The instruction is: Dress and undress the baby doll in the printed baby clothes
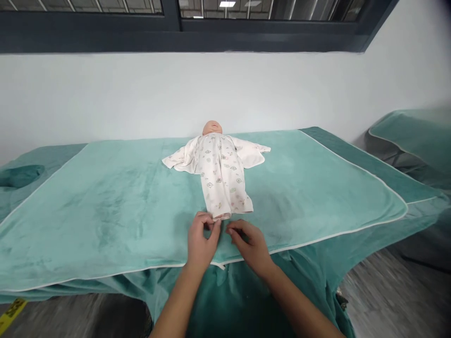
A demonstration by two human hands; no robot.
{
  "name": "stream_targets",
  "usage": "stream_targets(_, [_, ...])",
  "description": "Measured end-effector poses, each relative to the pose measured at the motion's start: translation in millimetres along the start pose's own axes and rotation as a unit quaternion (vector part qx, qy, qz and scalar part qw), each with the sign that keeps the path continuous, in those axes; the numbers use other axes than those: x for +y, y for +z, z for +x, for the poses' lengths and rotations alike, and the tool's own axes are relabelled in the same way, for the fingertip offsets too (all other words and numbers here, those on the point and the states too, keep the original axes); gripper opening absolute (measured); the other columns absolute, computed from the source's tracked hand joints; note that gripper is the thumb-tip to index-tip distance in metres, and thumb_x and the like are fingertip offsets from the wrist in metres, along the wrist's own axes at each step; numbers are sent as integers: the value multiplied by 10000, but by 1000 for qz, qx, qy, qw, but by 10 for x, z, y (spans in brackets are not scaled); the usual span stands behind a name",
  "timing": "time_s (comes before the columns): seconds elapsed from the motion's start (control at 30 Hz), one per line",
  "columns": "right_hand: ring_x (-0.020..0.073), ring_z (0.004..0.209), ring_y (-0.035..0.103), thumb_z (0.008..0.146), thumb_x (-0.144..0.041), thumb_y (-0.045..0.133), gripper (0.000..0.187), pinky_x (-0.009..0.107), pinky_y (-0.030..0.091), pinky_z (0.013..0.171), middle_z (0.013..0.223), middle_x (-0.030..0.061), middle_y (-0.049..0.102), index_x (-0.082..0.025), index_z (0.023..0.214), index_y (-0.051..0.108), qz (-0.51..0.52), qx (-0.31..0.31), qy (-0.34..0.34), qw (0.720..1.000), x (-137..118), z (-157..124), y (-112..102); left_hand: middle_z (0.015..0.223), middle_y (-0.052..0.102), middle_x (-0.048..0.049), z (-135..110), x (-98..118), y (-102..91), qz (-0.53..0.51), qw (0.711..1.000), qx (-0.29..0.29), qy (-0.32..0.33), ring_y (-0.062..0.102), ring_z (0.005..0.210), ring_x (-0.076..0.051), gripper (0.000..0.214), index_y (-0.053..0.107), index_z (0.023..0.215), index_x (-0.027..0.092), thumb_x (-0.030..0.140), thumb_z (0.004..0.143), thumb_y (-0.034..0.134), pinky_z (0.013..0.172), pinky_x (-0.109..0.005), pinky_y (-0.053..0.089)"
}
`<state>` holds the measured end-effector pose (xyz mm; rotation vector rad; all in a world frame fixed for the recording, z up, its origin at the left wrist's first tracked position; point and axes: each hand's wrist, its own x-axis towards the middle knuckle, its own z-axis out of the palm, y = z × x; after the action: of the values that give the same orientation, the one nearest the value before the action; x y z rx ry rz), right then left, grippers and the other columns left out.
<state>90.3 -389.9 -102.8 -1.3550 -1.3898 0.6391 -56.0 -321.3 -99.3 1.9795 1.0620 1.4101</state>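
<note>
- Your forearms (180, 295) are closest to the cam, both bare, reaching up from the bottom edge w/ the hands near each other.
- Left hand (201, 240): thumb + index pinched on the bottom hem of the white printed garment (223, 176), on your left side of it.
- Right hand (251, 244): fingers curled, thumb + index tips close together just below the hem, a small gap btwn it and your left. Can't tell if those tips have anything btwn them, too small tbh.
- Garment's laid over the doll (212, 127), sleeves out to both sides, lower part split in two down the middle. Can't tell if those are legs or panels.
- Doll's lying w/ its head toward the white wall (176, 94), abt mid-width on the light teal blanket (134, 211).
- Blanket has pale piping and sits on a darker green cloth (352, 145) that hangs off the front edge.
- Dark window frame (105, 35) up top, yellow strip (12, 313) on the floor (391, 291) at lower left.
</note>
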Motion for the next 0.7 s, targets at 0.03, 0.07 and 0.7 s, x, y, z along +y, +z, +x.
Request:
stream_targets(0.03, [158, 675, 615, 937, -306, 546, 147, 294, 482, 660, 828, 12, 689, -244, 942, 680, 6, -4, 10, 1000, -19, -15, -79, 754, 527, 11, 41, -30, -73, 5, 1000, -14, -2, 531, 706, -132, 159, 489, 781, 210, 254, 915, 562, 683, -250, 448])
stream_targets(0.07, [155, 647, 609, 935, -317, 552, 147, 295, 483, 646, 811, 7, 687, -246, 945, 680, 1, 9, 17, 1000, -29, -3, -172, 750, 536, 8, 97, -78, -144, 24, 999, -24, -7, 532, 698, -139, 158, 500, 787, 212, 272, 927, 543, 676, -258, 446])
stream_targets(0.7, [288, 1027, 559, 899, -218, 513, 191, 393, 423, 942, 1046, 155, 671, -148, 955, 682, -392, -26, -120, 912, 735, 2275, -505, 1174, 669, -135, 1652, -929, 417, 351, 933, -57, 59, 493, 1242, -315, 290, 699, 1092, 199, 199, 896, 485, 1107, -509, 275])
